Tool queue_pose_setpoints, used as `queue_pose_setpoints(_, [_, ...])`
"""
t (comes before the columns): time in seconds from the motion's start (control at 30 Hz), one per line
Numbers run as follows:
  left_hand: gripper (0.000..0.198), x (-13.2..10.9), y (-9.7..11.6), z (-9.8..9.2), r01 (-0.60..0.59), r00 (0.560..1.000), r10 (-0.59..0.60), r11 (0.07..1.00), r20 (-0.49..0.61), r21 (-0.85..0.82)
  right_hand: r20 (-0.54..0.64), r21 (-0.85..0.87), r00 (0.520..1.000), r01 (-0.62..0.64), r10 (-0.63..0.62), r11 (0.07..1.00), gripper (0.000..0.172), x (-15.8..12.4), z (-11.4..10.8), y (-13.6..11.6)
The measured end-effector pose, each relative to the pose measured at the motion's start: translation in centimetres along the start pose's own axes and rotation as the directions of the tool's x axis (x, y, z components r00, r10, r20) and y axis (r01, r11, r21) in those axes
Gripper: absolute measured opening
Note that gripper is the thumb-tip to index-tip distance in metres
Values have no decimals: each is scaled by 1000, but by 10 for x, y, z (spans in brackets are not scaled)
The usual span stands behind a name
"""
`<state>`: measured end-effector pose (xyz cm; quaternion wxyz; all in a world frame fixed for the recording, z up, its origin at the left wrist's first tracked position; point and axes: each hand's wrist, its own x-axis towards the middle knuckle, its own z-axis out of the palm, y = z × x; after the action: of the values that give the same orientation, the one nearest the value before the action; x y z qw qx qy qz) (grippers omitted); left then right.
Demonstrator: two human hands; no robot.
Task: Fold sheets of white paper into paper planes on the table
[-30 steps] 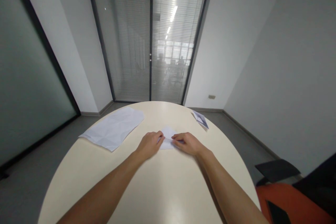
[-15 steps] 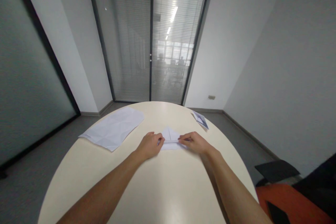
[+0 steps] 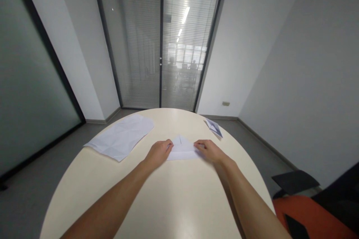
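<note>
A folded sheet of white paper [image 3: 183,152] lies on the round table between my hands. Its far end comes to a point with a short dark crease line, and its near edge is straight. At its left side my left hand [image 3: 162,152] grips the paper with fingers pressed together. My right hand [image 3: 207,148] has its fingers closed on the right side of the same sheet. My fingers cover both side corners of the paper.
A large creased paper sheet [image 3: 123,136] lies at the table's left edge. At the far right edge sits a small folded paper [image 3: 214,127]. An orange chair [image 3: 305,216] with a black armrest [image 3: 294,181] stands to the right of the cream table [image 3: 168,209].
My hands have moved slightly apart. The raised fold band across the paper now lies flatter, and more of the sheet's surface shows between my fingers.
</note>
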<state>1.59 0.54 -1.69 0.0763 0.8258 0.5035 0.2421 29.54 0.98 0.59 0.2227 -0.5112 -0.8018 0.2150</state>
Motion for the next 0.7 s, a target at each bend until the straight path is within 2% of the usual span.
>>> queue_pose_setpoints(0.23, [27, 0, -1, 0, 22, 1000, -23, 999, -3, -33, -54, -51, 998, 28, -30, 998, 31, 2, 4, 6])
queue_pose_setpoints(0.37, [24, -1, -1, 1, -3, 1000, 2, 997, -18, -77, -57, -86, 997, 39, -44, 996, 31, 3, 7, 5])
queue_pose_setpoints(0.53, [34, -2, -4, 4, -19, 1000, 18, 996, -9, -87, -74, -154, 993, 83, -96, 984, 30, 4, 9, 4])
queue_pose_setpoints(0.7, [34, -2, -5, 7, -86, 996, 84, 993, -30, -85, -86, -186, 988, 111, -129, 976, 30, 4, 11, 8])
